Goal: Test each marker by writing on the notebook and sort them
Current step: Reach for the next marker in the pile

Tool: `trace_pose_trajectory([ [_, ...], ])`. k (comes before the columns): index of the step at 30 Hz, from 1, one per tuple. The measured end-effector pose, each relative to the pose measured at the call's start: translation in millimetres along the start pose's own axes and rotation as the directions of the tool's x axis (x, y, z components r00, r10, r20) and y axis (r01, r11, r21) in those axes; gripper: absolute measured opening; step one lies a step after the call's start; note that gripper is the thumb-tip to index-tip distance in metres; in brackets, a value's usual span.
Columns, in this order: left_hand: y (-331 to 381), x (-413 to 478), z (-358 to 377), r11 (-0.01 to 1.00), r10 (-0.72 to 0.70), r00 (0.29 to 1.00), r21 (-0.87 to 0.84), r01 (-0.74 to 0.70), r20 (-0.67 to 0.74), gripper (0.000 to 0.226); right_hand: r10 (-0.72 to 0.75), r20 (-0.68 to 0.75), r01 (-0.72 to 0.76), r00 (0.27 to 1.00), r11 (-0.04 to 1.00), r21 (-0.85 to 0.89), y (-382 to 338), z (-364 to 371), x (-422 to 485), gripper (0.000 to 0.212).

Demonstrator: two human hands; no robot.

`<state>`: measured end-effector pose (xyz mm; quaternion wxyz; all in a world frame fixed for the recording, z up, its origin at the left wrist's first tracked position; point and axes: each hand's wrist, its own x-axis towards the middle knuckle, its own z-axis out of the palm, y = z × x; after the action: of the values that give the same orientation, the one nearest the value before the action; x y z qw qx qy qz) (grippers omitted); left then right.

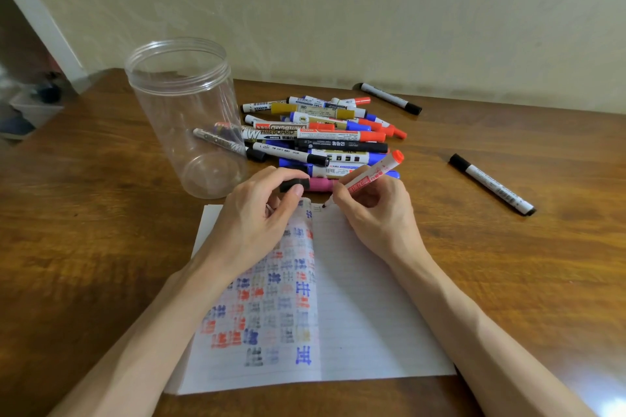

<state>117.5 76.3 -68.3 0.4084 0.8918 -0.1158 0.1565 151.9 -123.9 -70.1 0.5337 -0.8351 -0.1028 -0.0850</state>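
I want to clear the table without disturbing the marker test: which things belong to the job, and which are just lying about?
In the job: red marker in the right hand, notebook, pile of markers, black marker by the wall, black marker at right, probably the clear jar.
Lying about: blurred clutter past the table's left edge.

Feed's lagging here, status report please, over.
Right grip holds red marker, tip at notebook's right page. Left grip pinches black cap, apparently. Pile just beyond, nothing blocking.

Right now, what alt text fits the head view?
The right hand holds a red marker with its tip at the open notebook; the left hand pinches a black piece. Behind are more markers and a clear jar.
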Motion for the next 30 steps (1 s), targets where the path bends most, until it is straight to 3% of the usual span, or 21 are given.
trace_pose_trajectory([
  [5, -2.4, 1.2, -0.6, 1.0, 0.018, 0.999, -0.014, -0.017, 0.032, 0.032, 0.019, 0.038, -0.02, 0.999, 1.0, 0.011, -1.0, -2.4, 0.7, 0.02],
  [13, 2.3, -1.0, -3.4, 0.997, -0.064, 0.997, -0.051, 0.066, 0.031, 0.03, 0.193, 0.055, -0.198, 0.98, 0.886, 0.42, -14.2, -16.9, 1.8, 0.01],
  [24, 5.2, 1.1, -4.0, 0.983, -0.102, 0.993, -0.146, 0.109, 0.055, 0.028, 0.169, 0.108, -0.199, 0.98, 0.885, 0.421, -14.8, -17.6, 1.3, 0.01],
  [30, 9.1, 0.5, -5.0, 0.985, -0.062, 0.997, -0.156, 0.068, 0.043, 0.03, 0.074, 0.216, -0.164, 0.974, 0.884, 0.438, -11.2, -18.7, -1.3, 0.022],
])
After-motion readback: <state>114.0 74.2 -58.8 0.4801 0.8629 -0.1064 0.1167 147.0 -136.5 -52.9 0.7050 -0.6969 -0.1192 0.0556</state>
